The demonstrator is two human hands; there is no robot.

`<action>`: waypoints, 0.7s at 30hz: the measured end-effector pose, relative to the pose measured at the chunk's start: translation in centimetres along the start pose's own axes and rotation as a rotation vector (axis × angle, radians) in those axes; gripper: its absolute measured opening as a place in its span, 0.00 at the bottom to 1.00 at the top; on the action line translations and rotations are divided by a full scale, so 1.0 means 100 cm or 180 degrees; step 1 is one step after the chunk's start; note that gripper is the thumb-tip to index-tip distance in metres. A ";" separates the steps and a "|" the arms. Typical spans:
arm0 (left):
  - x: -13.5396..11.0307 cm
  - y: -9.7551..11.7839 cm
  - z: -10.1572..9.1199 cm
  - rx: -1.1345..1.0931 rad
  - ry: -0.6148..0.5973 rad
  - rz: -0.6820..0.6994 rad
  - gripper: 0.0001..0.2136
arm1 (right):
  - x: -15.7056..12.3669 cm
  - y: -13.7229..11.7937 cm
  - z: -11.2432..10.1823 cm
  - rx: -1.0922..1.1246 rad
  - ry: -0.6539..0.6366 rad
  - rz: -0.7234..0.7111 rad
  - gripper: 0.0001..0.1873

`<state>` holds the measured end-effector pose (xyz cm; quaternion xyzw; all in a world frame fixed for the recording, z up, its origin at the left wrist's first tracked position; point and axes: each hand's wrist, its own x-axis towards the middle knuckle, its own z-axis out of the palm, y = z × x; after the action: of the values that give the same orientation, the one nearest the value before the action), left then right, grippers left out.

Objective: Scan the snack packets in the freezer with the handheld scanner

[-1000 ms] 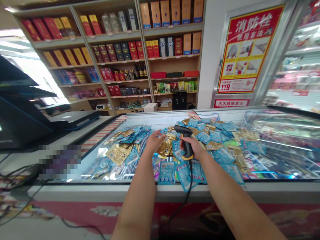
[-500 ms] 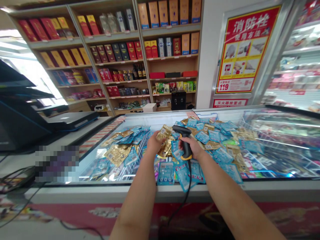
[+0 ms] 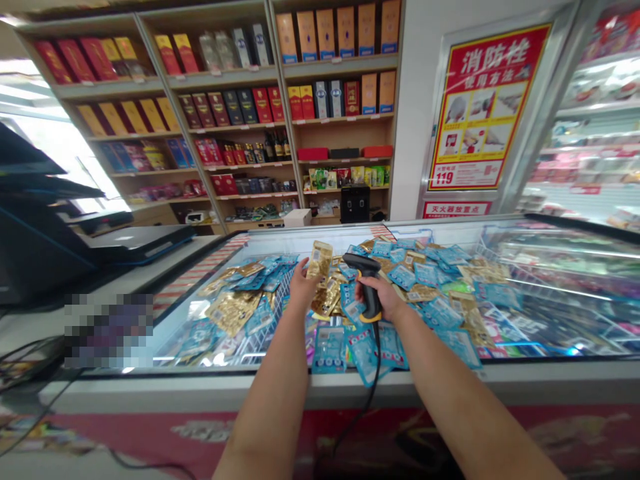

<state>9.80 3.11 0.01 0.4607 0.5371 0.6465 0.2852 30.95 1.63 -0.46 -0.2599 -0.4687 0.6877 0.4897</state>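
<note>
My left hand is closed on a gold packet, held upright above the glass-topped freezer. In my right hand is a black and yellow barcode scanner, gripped by its handle, its head pointing left towards the gold packet. The scanner's cable hangs down over the freezer's front edge. Around and below both hands lie many blue packets and gold packets in loose piles. My fingertips are partly hidden behind what they hold.
On the left stand a dark counter device and a flat black device, with loose cables below. Shelves of boxes line the back wall. A red poster hangs at right. White wire baskets sit within the freezer.
My left hand has turned the gold packet more upright and moved it slightly left. The scanner stays in my right hand, almost in place. The view has shifted a little.
</note>
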 end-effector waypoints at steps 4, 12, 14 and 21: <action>0.003 -0.003 -0.003 0.0557 0.0208 0.0224 0.20 | 0.002 0.002 -0.001 -0.0005 -0.0044 -0.0020 0.12; 0.001 -0.010 -0.001 0.0852 0.0008 0.0421 0.15 | 0.003 0.004 -0.003 -0.0024 -0.0086 -0.0040 0.11; 0.002 -0.013 -0.001 0.0758 -0.0119 0.0425 0.16 | 0.004 0.005 -0.004 -0.0024 -0.0102 -0.0027 0.11; 0.006 -0.019 -0.001 0.0938 -0.0142 0.0529 0.17 | 0.003 0.004 -0.004 -0.0075 -0.0125 -0.0091 0.11</action>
<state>9.21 4.03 -1.63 0.5546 0.5796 0.5717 0.1721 30.98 1.97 -0.90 -0.2452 -0.4900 0.6801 0.4871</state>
